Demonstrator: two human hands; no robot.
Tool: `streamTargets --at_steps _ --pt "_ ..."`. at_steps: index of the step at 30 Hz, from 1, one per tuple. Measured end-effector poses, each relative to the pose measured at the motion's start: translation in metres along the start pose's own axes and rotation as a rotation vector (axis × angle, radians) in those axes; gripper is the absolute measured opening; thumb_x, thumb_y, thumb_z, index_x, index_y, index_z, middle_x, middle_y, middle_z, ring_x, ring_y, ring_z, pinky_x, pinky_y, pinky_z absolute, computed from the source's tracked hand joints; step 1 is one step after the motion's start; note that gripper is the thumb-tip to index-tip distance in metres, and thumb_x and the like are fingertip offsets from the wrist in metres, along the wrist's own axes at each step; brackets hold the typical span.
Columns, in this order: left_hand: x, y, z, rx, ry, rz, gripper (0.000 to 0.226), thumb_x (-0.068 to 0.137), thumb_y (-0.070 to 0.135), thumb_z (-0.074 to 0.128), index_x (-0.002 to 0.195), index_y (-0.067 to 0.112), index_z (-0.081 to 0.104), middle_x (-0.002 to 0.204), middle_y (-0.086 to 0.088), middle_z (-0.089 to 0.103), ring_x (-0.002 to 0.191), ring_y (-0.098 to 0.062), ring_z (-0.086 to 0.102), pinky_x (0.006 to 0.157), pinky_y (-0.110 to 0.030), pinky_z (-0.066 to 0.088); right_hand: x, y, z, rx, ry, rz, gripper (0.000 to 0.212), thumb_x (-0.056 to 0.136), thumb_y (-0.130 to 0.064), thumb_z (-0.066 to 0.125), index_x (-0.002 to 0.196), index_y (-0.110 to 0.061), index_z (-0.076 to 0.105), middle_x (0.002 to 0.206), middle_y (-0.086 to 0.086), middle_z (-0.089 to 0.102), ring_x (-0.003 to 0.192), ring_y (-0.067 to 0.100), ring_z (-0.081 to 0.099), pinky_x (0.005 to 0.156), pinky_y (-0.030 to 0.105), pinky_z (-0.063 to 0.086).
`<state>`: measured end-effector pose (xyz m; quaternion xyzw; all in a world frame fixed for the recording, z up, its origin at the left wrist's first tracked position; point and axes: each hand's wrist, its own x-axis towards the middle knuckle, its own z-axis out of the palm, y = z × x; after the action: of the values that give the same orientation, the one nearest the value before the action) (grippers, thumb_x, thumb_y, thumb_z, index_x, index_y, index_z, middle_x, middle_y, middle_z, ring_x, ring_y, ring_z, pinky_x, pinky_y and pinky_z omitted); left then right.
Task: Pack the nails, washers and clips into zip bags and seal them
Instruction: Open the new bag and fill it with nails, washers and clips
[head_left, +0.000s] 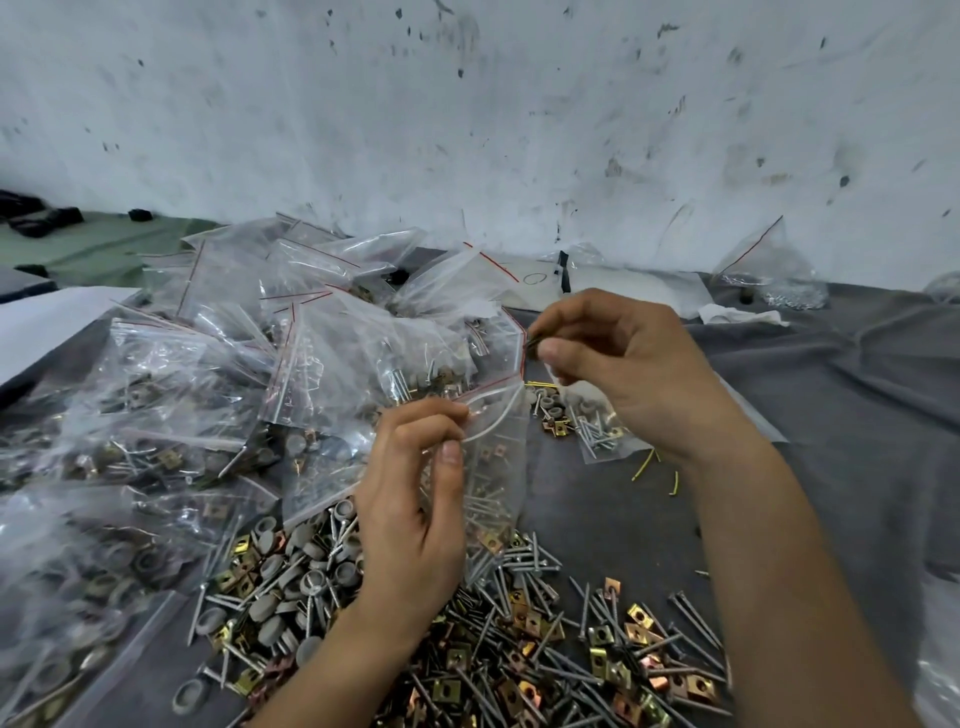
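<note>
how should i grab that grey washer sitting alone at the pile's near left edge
Pinch the washer across its outer rim from above, from the left: it lies nearly flat on the grey cloth, hole up, with bare cloth there and nails on its right.

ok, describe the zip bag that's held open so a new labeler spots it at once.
On the grey cloth, find the loose pile of nails, washers and clips nearest the camera. Just above it the left hand pinches one zip bag: the only bag hanging with its mouth open.
</note>
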<state>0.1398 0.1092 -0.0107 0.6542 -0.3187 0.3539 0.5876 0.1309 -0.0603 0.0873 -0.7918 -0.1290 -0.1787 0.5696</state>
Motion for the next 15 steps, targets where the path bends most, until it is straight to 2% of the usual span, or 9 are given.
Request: streamTargets --at_steps 2,6,11,15 --pt "0.000 0.000 0.000 0.003 -0.002 -0.001 0.012 0.096 0.017 0.040 0.100 0.018 0.051 0.107 0.002 0.057 0.101 -0.021 0.058 0.082 -0.043 0.051 -0.001 -0.006 0.004 0.004 -0.070 -0.051 0.026 0.082 0.003 0.067 0.081 -0.023 0.067 0.075 -0.008 0.069 0.073 0.005 0.061 0.072 0.018 0.047" --pt "0.000 0.001 0.000 0.010 -0.006 -0.006 0.013 0.096 0.018 0.040 0.101 0.019 0.051 0.106 0.002 0.057 0.100 -0.021 0.059 0.080 -0.042 0.052 -0.003 -0.008 0.008 -0.034 -0.115 -0.026 0.023 0.081 -0.001 0.069 0.082 -0.024 0.067 0.081 -0.002 0.071 0.080 0.008 0.063 0.080 0.031 0.047" --pt "0.000 0.002 0.000 -0.002 -0.019 -0.010 0.013 0.096 0.018 0.040 0.101 0.019 0.051 0.107 0.001 0.057 0.099 -0.022 0.059 0.081 -0.041 0.052 -0.004 -0.012 0.009 -0.039 -0.135 -0.024 0.023 0.080 -0.003 0.071 0.081 -0.025 0.067 0.083 0.000 0.072 0.080 0.006 0.064 0.082 0.038 0.047" --pt "0.000 0.001 0.000 -0.010 -0.023 -0.015 0.014 0.095 0.018 0.041 0.104 0.019 0.051 0.106 0.002 0.057 0.099 -0.021 0.059 0.081 -0.042 0.052 -0.008 -0.016 0.005 -0.009 -0.200 -0.015 0.023 0.080 -0.002 0.070 0.080 -0.024 0.069 0.074 -0.008 0.070 0.074 0.000 0.062 0.071 0.019 0.047"
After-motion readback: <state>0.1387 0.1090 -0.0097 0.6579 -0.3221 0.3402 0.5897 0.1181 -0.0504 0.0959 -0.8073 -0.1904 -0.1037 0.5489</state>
